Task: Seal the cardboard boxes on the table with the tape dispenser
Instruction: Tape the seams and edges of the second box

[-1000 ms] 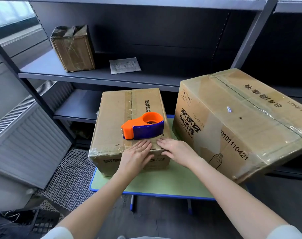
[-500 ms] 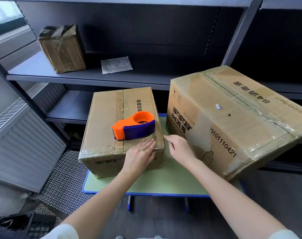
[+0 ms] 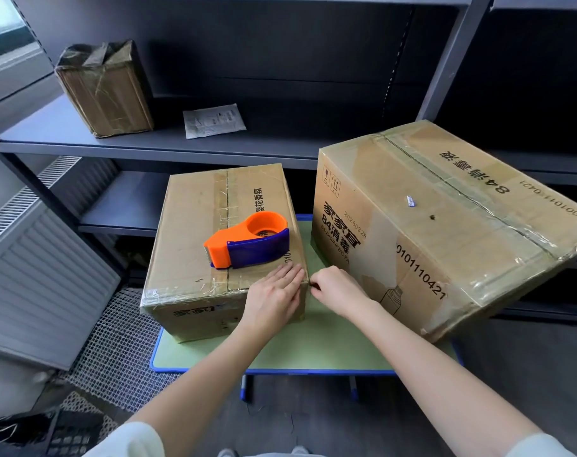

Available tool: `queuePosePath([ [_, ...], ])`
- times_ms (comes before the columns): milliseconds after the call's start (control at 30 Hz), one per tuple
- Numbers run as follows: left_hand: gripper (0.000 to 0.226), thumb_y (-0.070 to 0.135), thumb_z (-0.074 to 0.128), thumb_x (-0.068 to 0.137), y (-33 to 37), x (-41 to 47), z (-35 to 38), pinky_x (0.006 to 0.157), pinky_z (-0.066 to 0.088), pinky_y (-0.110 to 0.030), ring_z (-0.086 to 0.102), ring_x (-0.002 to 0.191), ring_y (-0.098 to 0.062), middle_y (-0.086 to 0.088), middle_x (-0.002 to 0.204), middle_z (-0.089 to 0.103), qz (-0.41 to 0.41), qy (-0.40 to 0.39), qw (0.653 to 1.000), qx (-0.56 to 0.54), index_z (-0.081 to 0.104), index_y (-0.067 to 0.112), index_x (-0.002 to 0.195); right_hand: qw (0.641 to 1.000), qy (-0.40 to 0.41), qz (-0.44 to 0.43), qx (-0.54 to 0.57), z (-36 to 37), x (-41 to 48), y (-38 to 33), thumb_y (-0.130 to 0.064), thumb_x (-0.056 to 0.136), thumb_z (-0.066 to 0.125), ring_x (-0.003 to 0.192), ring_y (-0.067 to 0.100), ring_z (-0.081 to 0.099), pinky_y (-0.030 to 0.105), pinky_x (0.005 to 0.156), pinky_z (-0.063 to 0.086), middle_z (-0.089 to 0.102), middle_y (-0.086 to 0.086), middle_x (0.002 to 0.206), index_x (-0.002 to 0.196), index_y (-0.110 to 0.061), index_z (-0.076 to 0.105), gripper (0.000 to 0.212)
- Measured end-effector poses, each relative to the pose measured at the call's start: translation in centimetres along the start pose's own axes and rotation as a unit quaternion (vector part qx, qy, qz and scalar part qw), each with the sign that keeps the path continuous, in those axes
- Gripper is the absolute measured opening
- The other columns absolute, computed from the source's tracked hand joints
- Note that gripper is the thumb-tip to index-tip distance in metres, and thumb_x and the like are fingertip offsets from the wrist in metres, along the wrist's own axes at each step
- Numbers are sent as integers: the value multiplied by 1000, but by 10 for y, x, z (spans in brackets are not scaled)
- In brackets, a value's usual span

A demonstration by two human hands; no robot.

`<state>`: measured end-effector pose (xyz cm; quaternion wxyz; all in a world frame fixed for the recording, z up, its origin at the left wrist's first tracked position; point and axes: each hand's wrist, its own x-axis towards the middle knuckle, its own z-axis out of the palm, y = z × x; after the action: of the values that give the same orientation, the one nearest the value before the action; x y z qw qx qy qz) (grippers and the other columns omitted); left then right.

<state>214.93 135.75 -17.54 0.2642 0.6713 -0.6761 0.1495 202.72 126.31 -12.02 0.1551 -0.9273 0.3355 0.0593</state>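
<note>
Here, two boxes sit on a little green table [image 3: 313, 351] with a blue edge. The small box [image 3: 195, 239] is on the left. The big box [image 3: 452, 225] is on the right, and it leans, with its right end hanging past the table and raised.

The tape dispenser [image 3: 247, 240] lies on top of the small box. It is orange and blue. It rests across the taped seam that runs down the middle of the lid, with its toothed end pointing left. No hand touches it.

The left hand [image 3: 275, 296] lies flat on the near right corner of the small box. Its fingers are straight and close together, pressing on the top near the edge. It grips nothing. The tape dispenser is just beside its fingertips.

The right hand [image 3: 338, 291] is at the same corner, between the two boxes. Its fingers are curled in, and the tips pinch at the corner edge of the small box. I cannot tell if it has a bit of tape or only the card.

Shiny tape already covers the seams and edges of both boxes.

Behind the table stands a dark shelf [image 3: 168, 143]. On it sit a wrapped parcel [image 3: 105, 90] and a flat white packet [image 3: 213, 121], well apart from each other.
</note>
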Motion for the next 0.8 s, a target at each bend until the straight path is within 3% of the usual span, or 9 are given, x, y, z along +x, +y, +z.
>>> queuePosePath([
  [133, 53, 24, 77, 68, 0, -5, -1, 100, 42, -34, 61, 112, -23, -12, 119, 65, 21, -17, 1000, 8, 66, 2, 115, 998, -16, -3, -53, -11, 3, -8, -27, 93, 53, 100, 34, 59, 34, 77, 46, 64, 16, 106, 106, -6, 62, 26],
  [233, 55, 30, 83, 63, 0, -2, 2, 94, 47, -35, 65, 106, -22, -11, 113, 68, 22, -15, 999, 21, 70, 2, 108, 994, -7, -11, -105, -17, 6, -14, -29, 95, 52, 108, 34, 57, 35, 82, 45, 61, 16, 113, 115, -6, 59, 31],
  [300, 44, 28, 82, 67, 1, 2, 2, 89, 51, -34, 68, 99, -21, -10, 106, 71, 21, 5, 999, 27, 73, 3, 102, 993, -6, -15, -120, -20, 8, -16, -30, 95, 52, 107, 33, 57, 34, 82, 45, 62, 15, 114, 115, -7, 60, 31],
  [367, 29, 26, 64, 82, 1, 6, 4, 85, 53, -33, 69, 95, -20, -10, 101, 72, 24, 31, 999, 23, 74, 4, 97, 992, -11, -22, -120, -23, 9, -17, -30, 94, 53, 106, 33, 58, 34, 81, 45, 63, 15, 112, 112, -7, 62, 31],
  [467, 34, 23, 47, 90, 1, 6, 6, 82, 56, -33, 70, 93, -20, -10, 100, 72, 35, 47, 998, 25, 74, 4, 95, 995, -42, -28, -86, -26, 10, -13, -31, 95, 51, 102, 33, 59, 33, 76, 42, 63, 16, 108, 109, -6, 63, 31],
  [567, 33, 22, 46, 94, -1, 5, 8, 81, 56, -33, 70, 93, -20, -10, 100, 72, 37, 46, 998, 23, 74, 5, 95, 996, -82, -28, -34, -27, 9, -5, -33, 96, 50, 92, 32, 60, 31, 69, 41, 64, 16, 98, 97, -4, 65, 32],
  [667, 23, 15, 71, 77, -6, 4, 7, 81, 56, -34, 69, 94, -20, -8, 102, 72, 25, 35, 999, 3, 74, 6, 98, 996, -83, -19, -37, -24, 9, -4, -32, 93, 56, 86, 31, 58, 31, 68, 42, 64, 15, 96, 94, -5, 65, 28],
  [800, 34, 27, 49, 84, -4, 4, 1, 83, 55, -30, 68, 97, -16, -3, 103, 72, 1, 15, 1000, -17, 75, 12, 99, 997, -59, 2, -54, -17, 14, -10, -33, 88, 62, 98, 32, 60, 31, 72, 43, 63, 15, 106, 107, -7, 62, 32],
])
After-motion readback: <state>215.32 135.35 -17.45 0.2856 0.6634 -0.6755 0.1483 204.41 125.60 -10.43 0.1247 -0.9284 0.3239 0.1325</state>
